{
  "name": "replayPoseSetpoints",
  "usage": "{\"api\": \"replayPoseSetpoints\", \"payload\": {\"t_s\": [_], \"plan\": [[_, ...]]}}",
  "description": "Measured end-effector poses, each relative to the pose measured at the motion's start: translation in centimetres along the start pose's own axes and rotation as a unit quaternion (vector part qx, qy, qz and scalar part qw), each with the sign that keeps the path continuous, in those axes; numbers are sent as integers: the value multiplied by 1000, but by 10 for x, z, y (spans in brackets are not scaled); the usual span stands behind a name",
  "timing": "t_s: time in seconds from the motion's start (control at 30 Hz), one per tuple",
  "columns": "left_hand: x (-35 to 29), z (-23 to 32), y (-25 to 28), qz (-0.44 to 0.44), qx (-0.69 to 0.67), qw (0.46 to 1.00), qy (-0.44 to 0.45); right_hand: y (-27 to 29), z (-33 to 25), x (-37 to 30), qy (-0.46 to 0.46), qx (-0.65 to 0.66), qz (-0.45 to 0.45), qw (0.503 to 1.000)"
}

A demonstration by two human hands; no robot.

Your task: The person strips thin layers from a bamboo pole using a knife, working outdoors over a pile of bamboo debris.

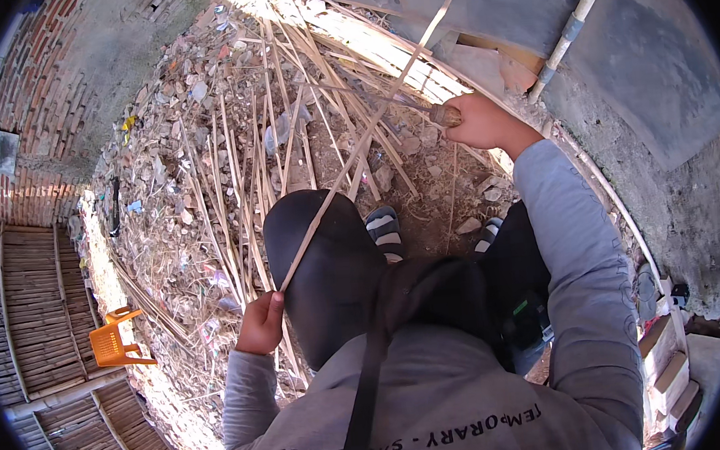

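My left hand [262,323] is closed round the lower end of a long, pale bamboo strip [346,172]. The strip slants up and to the right, across my dark-clothed left knee, and its far end stands free near the wall. In my right hand [485,122], out to the right, is the rounded wooden handle of a machete [446,115]. Its thin dark blade points left and passes by the strip; whether the two touch I cannot tell. Many more split bamboo strips [272,130] lie on the ground in front of me.
Rubble and litter [160,156] cover the ground around my sandalled feet [384,227]. A grey wall [643,59] with a white pipe [573,26] rises close on the right. To the left are an orange plastic chair [118,339], bamboo panels [37,310] and a brick wall [39,64].
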State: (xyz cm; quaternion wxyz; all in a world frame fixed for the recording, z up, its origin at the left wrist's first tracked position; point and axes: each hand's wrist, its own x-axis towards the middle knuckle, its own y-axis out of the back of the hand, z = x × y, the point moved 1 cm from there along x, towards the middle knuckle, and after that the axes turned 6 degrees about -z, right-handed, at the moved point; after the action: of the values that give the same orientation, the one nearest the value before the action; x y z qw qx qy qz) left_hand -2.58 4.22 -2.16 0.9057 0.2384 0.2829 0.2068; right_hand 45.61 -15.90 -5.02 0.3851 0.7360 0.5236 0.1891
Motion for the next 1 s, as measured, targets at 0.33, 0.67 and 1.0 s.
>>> {"api": "replayPoseSetpoints", "payload": {"t_s": [0.33,0.67,1.0], "plan": [[-7,9,-1,-3,46,999,5,8,-12,-2,-11,-10,113,994],[-11,20,-9,44,163,985,-41,3,-2,-3,-4,-72,116,991],[-3,21,4,64,183,980,-38,-9,-64,-13,57,-150,14,987]]}}
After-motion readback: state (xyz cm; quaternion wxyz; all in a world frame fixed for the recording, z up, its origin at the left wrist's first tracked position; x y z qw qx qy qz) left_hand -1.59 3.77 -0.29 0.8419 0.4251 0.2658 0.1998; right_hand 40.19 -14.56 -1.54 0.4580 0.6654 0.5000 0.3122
